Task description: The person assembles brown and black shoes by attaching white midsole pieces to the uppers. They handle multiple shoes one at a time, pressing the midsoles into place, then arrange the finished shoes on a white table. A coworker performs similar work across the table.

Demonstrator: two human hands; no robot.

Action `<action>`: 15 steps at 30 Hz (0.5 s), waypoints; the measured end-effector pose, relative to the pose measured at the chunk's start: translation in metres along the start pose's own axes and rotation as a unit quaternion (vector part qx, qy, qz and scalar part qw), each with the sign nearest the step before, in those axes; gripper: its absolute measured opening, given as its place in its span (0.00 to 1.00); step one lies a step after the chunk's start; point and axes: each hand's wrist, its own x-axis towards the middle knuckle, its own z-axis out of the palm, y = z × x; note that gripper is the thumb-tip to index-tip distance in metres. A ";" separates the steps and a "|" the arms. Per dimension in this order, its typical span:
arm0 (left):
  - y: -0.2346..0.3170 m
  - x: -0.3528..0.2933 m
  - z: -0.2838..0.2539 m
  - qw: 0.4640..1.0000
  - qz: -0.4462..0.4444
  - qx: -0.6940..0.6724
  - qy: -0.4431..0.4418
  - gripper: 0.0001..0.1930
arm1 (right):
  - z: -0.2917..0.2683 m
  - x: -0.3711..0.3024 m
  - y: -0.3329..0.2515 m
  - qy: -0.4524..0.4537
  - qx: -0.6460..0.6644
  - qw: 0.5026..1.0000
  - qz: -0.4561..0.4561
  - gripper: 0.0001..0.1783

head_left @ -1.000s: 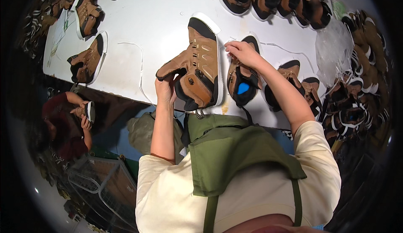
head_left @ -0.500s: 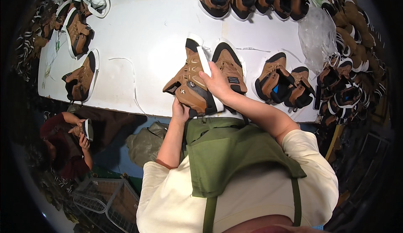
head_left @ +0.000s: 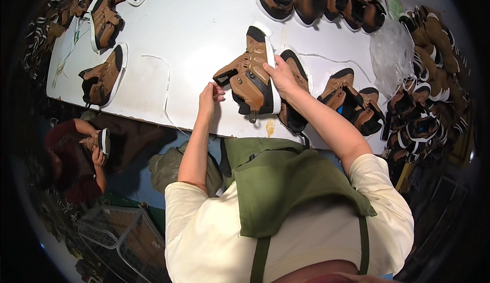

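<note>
Right hand (head_left: 282,80) clasping brown shoe (head_left: 251,71) by sole (head_left: 276,99); left hand (head_left: 208,99) loosely parted beside tongue (head_left: 228,73); second shoe (head_left: 298,70) beneath right hand.

The held shoe (head_left: 253,61) is brown with a black toe and a white sole. The table (head_left: 199,33) is white. The apron (head_left: 296,181) is plain olive green; the shirt (head_left: 196,222) is cream.

room mid-left on white table (head_left: 191,35), shoes (head_left: 334,87) blocking right
</note>
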 end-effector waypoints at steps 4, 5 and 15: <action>0.032 -0.030 0.028 0.996 -0.009 -0.076 0.035 0.31 | 0.010 -0.002 -0.009 -0.008 0.048 0.999 -0.002 0.21; 0.032 -0.034 0.027 0.993 -0.004 -0.112 -0.037 0.40 | 0.014 -0.002 -0.013 -0.011 0.062 0.998 -0.002 0.21; 0.035 -0.033 0.055 0.988 -0.078 -0.128 0.035 0.46 | 0.017 0.038 0.015 -0.015 -0.088 0.996 -0.017 0.23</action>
